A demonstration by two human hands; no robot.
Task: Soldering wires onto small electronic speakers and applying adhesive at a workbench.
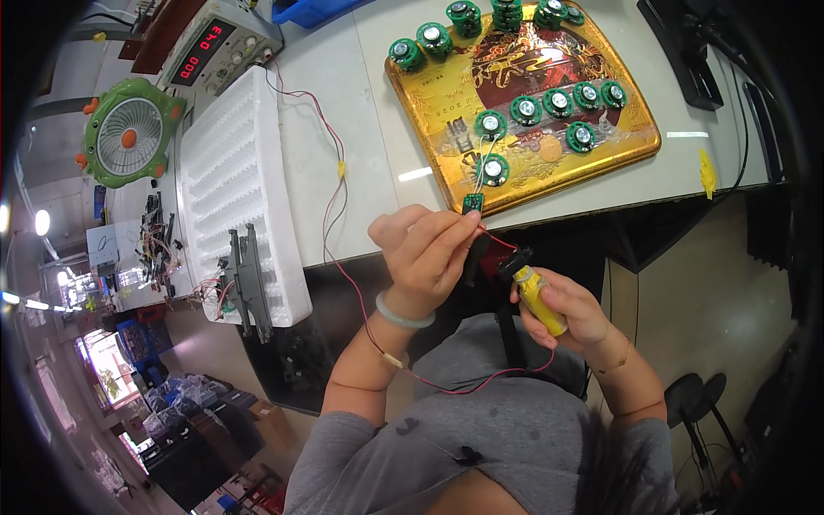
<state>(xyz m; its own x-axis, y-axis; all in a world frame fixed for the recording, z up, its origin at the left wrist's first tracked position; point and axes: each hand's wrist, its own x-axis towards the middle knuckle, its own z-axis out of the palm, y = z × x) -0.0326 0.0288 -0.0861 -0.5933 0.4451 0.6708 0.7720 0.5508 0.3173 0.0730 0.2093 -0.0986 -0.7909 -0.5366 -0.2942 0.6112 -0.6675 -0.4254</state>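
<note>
"What place do I have on my feed?"

"I make it an electronics workshop: my view shows a bench power supply (225,50) with red digits, a white worktable (371,94), rows of round green components (526,110), some wired, and plastic bags (183,396) heaped in the background."

Embossed gold tin lid (427,93), glossy metal; left of it, matt foam tray (287,257), smooth plastic fan (129,137); below it, shiny yellow cylinder (538,302), matt cloth shirt (506,429).
</note>
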